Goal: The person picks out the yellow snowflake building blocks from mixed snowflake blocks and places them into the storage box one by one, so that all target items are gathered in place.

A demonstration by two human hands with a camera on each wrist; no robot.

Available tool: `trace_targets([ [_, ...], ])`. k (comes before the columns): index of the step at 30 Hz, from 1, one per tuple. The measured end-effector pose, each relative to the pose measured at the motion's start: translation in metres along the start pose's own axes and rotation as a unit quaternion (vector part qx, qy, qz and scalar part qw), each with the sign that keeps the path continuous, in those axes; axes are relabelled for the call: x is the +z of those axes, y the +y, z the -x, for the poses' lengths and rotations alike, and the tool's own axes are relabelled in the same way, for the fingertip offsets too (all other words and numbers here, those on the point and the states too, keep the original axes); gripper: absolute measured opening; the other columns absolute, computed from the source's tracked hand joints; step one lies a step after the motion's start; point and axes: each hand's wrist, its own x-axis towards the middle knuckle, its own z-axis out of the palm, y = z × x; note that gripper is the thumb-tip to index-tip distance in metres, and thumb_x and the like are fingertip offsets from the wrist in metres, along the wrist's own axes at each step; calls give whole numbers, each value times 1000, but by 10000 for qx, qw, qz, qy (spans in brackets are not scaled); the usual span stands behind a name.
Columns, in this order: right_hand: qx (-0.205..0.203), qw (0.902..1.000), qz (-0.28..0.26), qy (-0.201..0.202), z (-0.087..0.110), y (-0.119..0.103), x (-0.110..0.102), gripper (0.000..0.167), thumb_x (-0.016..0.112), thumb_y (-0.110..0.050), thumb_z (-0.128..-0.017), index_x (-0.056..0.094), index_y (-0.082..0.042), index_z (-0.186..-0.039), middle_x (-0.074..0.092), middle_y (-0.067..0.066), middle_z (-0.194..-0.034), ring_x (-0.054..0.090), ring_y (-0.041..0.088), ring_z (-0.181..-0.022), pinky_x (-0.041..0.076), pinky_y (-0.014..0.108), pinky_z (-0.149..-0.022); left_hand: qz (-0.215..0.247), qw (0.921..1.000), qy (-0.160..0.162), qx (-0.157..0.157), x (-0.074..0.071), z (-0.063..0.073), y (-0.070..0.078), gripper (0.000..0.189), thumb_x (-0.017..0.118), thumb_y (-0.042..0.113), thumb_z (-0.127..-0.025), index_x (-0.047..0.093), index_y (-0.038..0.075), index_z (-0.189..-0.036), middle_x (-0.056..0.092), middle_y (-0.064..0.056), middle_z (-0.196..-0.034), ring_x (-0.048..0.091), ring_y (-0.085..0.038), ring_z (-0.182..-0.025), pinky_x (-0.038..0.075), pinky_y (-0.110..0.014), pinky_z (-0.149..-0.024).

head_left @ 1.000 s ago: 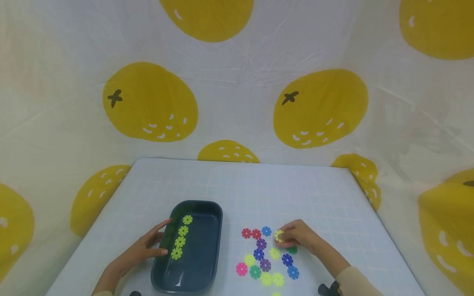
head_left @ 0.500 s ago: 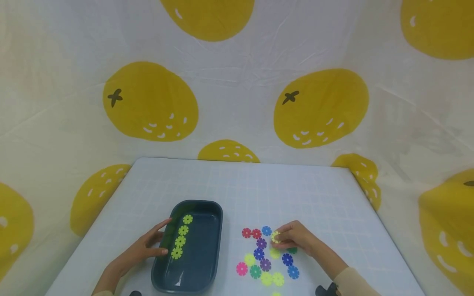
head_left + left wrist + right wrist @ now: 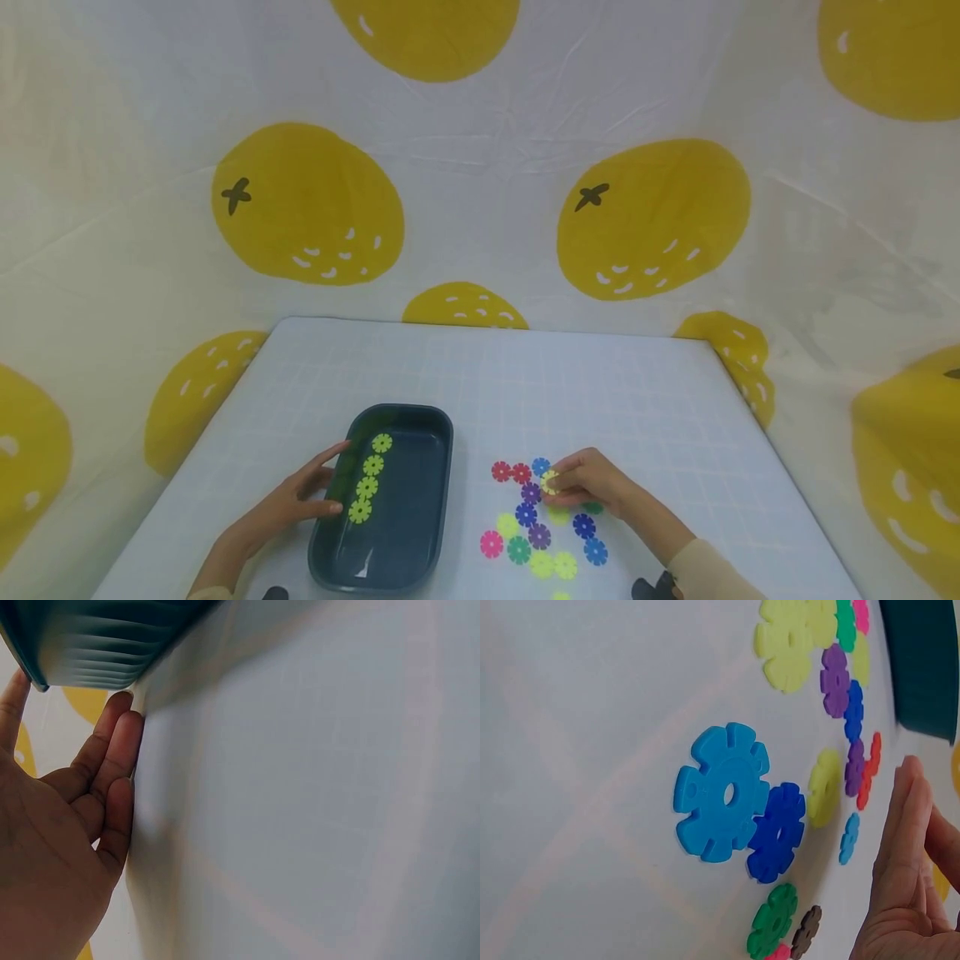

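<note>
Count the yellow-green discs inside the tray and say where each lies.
4, in one line along the left side of the tray: the farthest disc, the second disc, the third disc and the nearest disc. None seems hidden.

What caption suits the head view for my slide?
Left hand touches a dark teal rectangular plastic tray; right hand pinches a yellow notched plastic disc.

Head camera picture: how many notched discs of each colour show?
Yellow discs: 10, including 4 in the tray and 1 in the right hand
Red discs: 2
Purple discs: 2
Light blue discs: 2
Dark blue discs: 2
Green discs: 2
Pink disc: 1
Total: 21
</note>
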Motion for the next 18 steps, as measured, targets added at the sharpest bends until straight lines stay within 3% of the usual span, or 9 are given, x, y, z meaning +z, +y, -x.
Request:
trace_targets([
  [6, 79, 10000, 46, -13, -1, -1, 3, 38, 78, -11, -83, 65, 5, -115, 75, 12, -89, 75, 25, -76, 61, 30, -70, 42, 10000, -35, 41, 0, -1, 0, 91, 80, 35, -82, 25, 38, -155, 23, -19, -163, 33, -48, -141, 34, -70, -107],
  [18, -111, 9985, -123, -528, 4, -12, 11, 39, 75, -8, -84, 62, 8, -117, 74, 14, -91, 75, 26, -78, 61, 30, -70, 119, 9999, -54, 21, -1, -1, -2, 90, 79, 35, -83, 26, 39, -155, 24, -18, -163, 33, -48, -141, 35, -70, -107],
])
